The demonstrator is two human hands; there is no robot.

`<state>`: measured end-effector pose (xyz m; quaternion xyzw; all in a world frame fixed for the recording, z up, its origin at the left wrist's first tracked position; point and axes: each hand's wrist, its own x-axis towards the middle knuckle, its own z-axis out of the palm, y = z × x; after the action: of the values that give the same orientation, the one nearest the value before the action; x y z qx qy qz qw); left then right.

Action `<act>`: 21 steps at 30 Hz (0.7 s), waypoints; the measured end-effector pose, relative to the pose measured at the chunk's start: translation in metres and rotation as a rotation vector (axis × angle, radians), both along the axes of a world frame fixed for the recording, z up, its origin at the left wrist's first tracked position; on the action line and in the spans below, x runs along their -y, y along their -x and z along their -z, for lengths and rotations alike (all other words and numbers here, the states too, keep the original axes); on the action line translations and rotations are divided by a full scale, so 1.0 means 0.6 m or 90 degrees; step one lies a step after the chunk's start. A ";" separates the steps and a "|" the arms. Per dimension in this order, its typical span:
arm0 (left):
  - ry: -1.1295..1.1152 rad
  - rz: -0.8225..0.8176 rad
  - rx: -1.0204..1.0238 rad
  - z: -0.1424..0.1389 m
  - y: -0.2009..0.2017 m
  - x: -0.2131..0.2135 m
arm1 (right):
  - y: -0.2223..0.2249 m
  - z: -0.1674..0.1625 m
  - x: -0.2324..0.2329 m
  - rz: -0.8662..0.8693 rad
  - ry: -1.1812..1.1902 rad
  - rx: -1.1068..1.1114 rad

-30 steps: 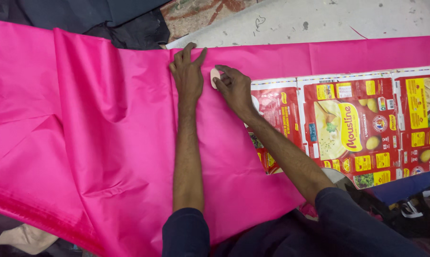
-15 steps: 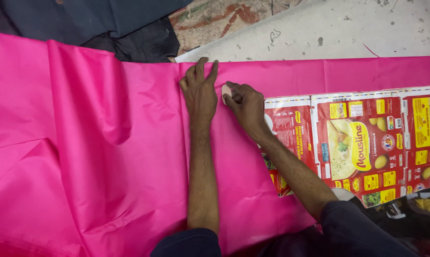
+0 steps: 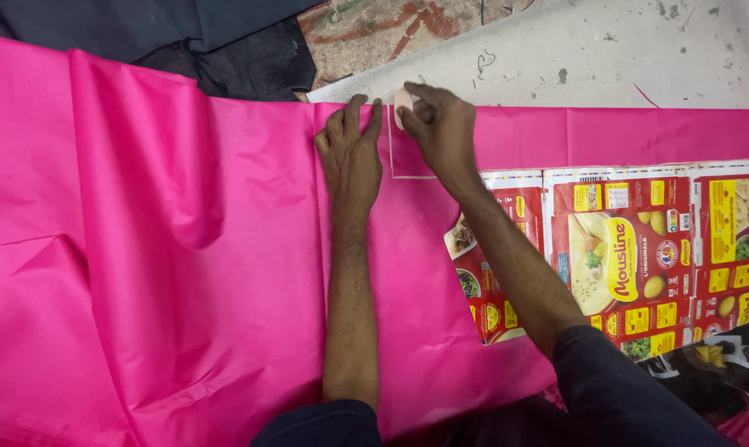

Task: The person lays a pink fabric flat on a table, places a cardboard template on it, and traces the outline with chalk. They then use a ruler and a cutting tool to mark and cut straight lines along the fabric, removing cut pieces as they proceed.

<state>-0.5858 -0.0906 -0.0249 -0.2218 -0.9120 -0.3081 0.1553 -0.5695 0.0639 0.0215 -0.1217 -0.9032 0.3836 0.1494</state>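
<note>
Pinching a pale chalk piece (image 3: pixel 403 106), right hand (image 3: pixel 440 132) is pressing it at the far edge of the pink fabric (image 3: pixel 184 265); chalk mostly hidden. Left hand (image 3: pixel 351 153) is lying flat, fingers together, beside faint chalk lines (image 3: pixel 403 175). Flattened food cartons (image 3: pixel 623 257) are partly underlying.

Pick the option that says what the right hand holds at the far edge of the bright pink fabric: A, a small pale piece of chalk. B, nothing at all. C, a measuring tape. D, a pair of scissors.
A: the right hand pinches a small pale piece of chalk at the far edge of the bright pink fabric, at the top of a thin pale line drawn there, while the left hand lies flat beside it.
</note>
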 end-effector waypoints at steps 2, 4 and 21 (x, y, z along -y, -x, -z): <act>-0.002 0.005 0.005 0.001 0.000 0.001 | -0.056 0.001 0.010 -0.023 0.025 -0.002; 0.009 0.007 0.002 0.003 0.000 0.001 | -0.103 -0.002 0.013 -0.039 0.027 -0.016; 0.030 0.046 -0.069 -0.001 -0.009 -0.006 | -0.762 0.107 -0.382 0.550 -0.244 0.052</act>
<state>-0.5803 -0.0871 -0.0245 -0.2746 -0.9006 -0.2795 0.1882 -0.1124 0.2933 -0.0425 -0.4715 -0.8294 0.1076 0.2797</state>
